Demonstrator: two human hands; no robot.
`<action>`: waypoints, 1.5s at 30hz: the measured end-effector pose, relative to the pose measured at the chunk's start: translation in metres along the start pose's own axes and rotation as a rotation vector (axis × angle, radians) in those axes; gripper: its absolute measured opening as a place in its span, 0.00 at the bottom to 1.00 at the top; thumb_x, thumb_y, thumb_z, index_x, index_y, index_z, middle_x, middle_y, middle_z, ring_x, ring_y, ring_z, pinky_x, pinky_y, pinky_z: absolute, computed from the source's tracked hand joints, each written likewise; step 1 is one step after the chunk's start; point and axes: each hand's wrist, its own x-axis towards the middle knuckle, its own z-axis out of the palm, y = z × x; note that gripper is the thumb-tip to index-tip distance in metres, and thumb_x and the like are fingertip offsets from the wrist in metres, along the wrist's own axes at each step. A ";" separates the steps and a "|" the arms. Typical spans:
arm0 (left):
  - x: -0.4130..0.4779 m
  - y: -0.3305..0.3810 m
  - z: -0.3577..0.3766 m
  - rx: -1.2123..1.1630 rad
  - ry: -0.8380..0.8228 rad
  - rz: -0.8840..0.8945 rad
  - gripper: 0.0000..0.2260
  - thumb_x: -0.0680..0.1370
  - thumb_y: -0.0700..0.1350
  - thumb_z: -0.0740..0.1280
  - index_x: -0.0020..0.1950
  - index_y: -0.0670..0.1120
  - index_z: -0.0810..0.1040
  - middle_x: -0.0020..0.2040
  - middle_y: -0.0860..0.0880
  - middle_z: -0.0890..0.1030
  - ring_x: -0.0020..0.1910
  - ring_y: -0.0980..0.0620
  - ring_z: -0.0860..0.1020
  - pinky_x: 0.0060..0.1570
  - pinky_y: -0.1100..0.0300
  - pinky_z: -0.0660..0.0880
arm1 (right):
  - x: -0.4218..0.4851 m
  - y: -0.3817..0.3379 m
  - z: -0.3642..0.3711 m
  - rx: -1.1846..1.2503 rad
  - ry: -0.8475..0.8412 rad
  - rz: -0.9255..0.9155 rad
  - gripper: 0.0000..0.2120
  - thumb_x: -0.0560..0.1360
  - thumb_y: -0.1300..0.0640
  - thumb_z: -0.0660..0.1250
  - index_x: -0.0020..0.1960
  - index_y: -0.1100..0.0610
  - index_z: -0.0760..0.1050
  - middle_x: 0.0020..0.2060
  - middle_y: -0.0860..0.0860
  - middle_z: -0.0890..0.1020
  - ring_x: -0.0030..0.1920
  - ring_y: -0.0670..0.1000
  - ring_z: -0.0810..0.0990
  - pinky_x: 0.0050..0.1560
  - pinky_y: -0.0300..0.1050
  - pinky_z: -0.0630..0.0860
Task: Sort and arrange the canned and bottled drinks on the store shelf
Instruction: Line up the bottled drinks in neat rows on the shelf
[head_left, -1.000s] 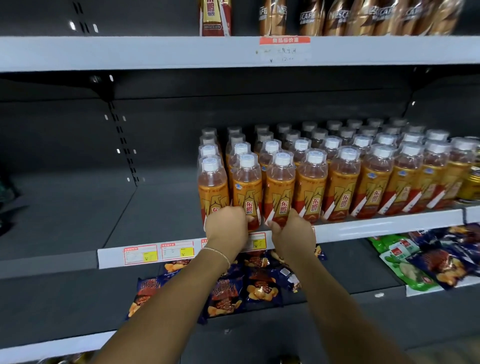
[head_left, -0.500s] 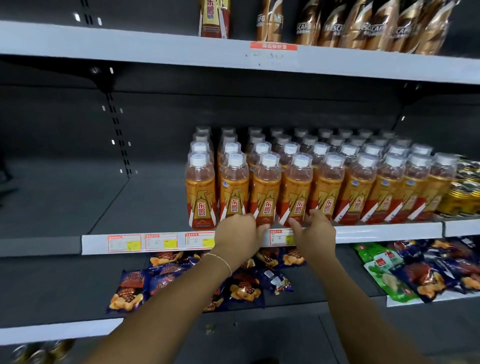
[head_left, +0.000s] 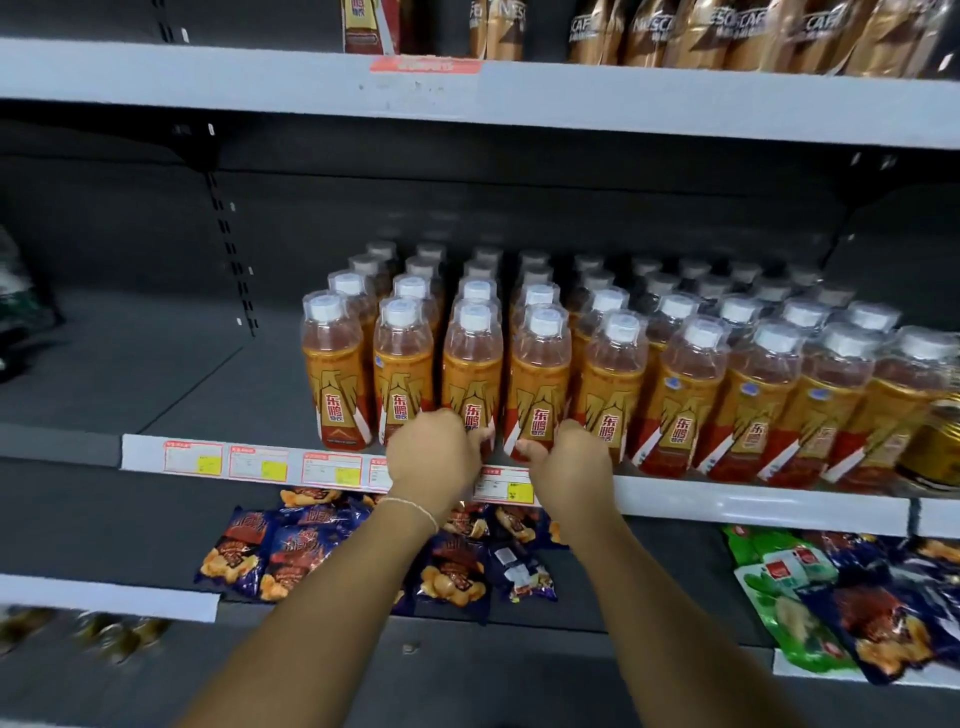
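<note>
Several rows of orange drink bottles (head_left: 753, 395) with white caps stand on the middle shelf (head_left: 753, 501), labels facing out. My left hand (head_left: 434, 454) is curled at the foot of the third front bottle (head_left: 471, 364), thumb against it, and hides the base of the second one. My right hand (head_left: 569, 462) is curled at the foot of the fourth front bottle (head_left: 540, 374), thumb pressed on its base. The two hands are a thumb's width apart at the shelf's front edge. A gold can (head_left: 935, 441) stands at the far right end of the row.
Brown coffee bottles (head_left: 701, 31) line the top shelf. Bare dark shelf (head_left: 156, 374) lies left of the bottles. Below, blue snack bags (head_left: 270, 561) and green packets (head_left: 779, 571) lie on the lower shelf. Price tags (head_left: 260, 462) run along the shelf edge.
My right hand has shifted left, from the fifth front bottle to the fourth, and its fingers have curled in. My left hand has stayed at the bottle bases. The view has tilted.
</note>
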 end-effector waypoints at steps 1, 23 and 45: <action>-0.001 0.003 -0.001 0.001 -0.013 -0.022 0.26 0.76 0.67 0.61 0.30 0.48 0.64 0.26 0.51 0.66 0.27 0.49 0.69 0.26 0.60 0.64 | -0.001 0.000 -0.001 -0.005 -0.002 -0.018 0.17 0.76 0.44 0.70 0.44 0.55 0.68 0.33 0.45 0.70 0.37 0.50 0.74 0.27 0.36 0.60; -0.038 0.086 0.025 -0.209 -0.113 0.347 0.08 0.78 0.45 0.62 0.55 0.47 0.77 0.48 0.46 0.82 0.46 0.44 0.80 0.38 0.57 0.72 | 0.017 0.064 -0.047 0.048 0.037 -0.017 0.13 0.77 0.51 0.71 0.49 0.61 0.77 0.44 0.55 0.83 0.44 0.54 0.81 0.40 0.40 0.70; -0.035 0.177 0.025 -0.199 -0.143 0.313 0.24 0.75 0.67 0.62 0.32 0.50 0.65 0.31 0.51 0.71 0.36 0.48 0.75 0.31 0.58 0.68 | 0.034 0.168 -0.123 0.076 0.254 0.069 0.12 0.74 0.47 0.73 0.49 0.56 0.80 0.41 0.45 0.84 0.43 0.47 0.82 0.38 0.37 0.71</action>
